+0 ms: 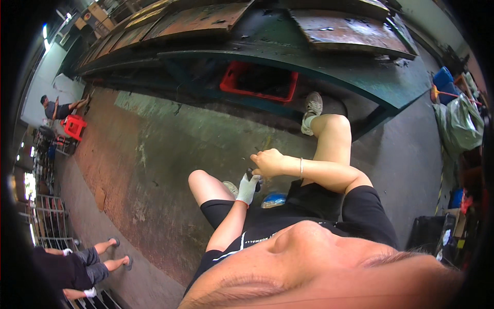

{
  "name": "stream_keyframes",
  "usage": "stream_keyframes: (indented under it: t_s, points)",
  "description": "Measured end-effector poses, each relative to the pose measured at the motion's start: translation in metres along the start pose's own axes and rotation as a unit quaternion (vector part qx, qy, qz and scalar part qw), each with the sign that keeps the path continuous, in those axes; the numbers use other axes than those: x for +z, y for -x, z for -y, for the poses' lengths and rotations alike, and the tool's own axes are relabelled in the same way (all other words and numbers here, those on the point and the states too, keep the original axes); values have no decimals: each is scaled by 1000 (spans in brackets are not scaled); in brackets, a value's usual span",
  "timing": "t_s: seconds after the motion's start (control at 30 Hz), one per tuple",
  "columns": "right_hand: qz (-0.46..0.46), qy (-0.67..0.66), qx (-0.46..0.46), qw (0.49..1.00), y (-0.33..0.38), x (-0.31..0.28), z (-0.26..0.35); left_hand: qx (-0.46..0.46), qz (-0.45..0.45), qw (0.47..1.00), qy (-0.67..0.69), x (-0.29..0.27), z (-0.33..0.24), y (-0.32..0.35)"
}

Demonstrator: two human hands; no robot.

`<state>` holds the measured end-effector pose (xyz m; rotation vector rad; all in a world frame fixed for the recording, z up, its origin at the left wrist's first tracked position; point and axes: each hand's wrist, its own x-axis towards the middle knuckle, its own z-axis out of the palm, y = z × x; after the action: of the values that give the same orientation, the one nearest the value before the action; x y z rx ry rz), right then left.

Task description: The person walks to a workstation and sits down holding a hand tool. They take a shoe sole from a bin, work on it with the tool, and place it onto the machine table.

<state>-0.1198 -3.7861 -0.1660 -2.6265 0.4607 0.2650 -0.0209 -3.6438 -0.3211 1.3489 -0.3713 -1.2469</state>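
Note:
My left hand [247, 189], in a white glove, is closed around a small black piece [250, 173] in front of my lap. The exact kind of that piece is too small to tell. Right beside it, my bare right hand [268, 162], with a band on the wrist, has its fingers bent and pressed together at the black piece's upper end. Whatever sits in those fingertips is too small to make out. Just below the hands, between my legs, shows a shiny blue and white thing [274, 200].
A dark green workbench [355, 85] with brown boards [355, 33] spans the far side. Under it stands a red crate [257, 95]. One person [56, 108] sits far left near a red stool [74, 126]; another [72, 268] is at lower left. Bags [459, 123] hang at right.

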Motion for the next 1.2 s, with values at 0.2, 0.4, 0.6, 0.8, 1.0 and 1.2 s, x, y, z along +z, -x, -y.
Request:
stream_keyframes:
  t_s: [0.2, 0.4, 0.6, 0.8, 1.0, 1.2]
  points:
    - [62, -143, 59, 986, 1, 32, 28, 1, 50, 992, 119, -9, 20, -14]
    - [-169, -242, 143, 945, -5, 112, 29, -112, 117, 950, 265, -22, 51, -40]
    - [-150, -310, 196, 918, 4, 126, 8, -25, 157, 982, 104, -7, 46, -18]
    - [-348, -377, 226, 828, 15, 103, -15, -40, 175, 983, -45, 43, -36, 49]
    - [-457, -501, 30, 734, 59, -11, -19, -72, 204, 974, -69, 21, -24, 37]
    - [-492, -533, 78, 684, 137, -165, -81, -102, 140, 966, -193, 18, -17, 25]
